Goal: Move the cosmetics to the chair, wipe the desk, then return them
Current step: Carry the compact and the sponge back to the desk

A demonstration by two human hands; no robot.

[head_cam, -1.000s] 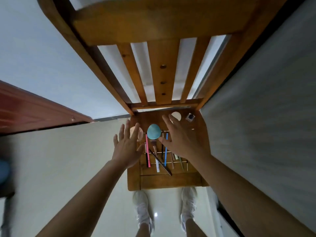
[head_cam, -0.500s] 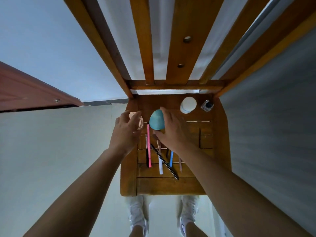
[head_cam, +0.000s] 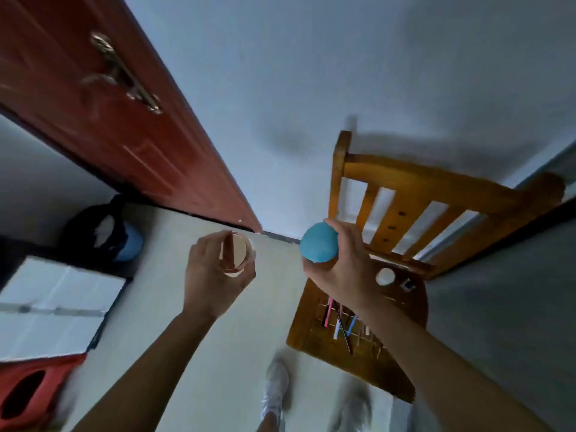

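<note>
My left hand [head_cam: 212,272] grips a small clear round jar [head_cam: 235,254] with a rose-gold rim, held up over the floor to the left of the chair. My right hand [head_cam: 339,266] holds a teal egg-shaped makeup sponge [head_cam: 318,243] above the chair's front left part. On the wooden chair seat [head_cam: 314,338] lie several pencils and brushes [head_cam: 339,322], pink, white, blue and black. A white round jar [head_cam: 385,276] and a small dark-capped bottle [head_cam: 407,285] stand near the chair's backrest.
A red-brown door [head_cam: 103,98] with a metal handle stands at the left. A white box [head_cam: 53,304], a dark bag with a blue object [head_cam: 103,229] and a red item [head_cam: 28,391] sit on the floor at the left. My feet [head_cam: 276,391] stand beside the chair.
Both hands closed on the jar and the sponge and lifted them off the seat. The view swung left, so the chair now sits at the right.
</note>
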